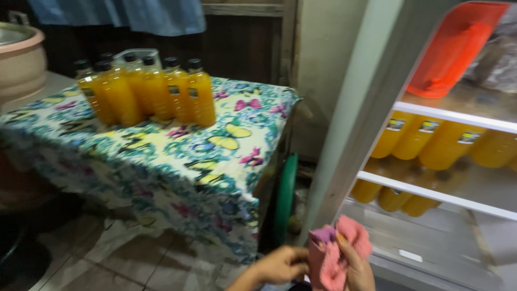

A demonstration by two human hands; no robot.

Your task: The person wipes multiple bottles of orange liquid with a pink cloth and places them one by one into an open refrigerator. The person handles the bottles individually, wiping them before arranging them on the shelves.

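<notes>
I saw both hands pinching a pink cloth (336, 253), left hand (280, 265) beside right hand (358, 272), near the open fridge (458, 161) with orange bottles (431, 140)

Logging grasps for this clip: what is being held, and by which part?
A pink cloth, held by both hands: right hand wraps its right edge, left hand fingers touch its left edge.
</notes>
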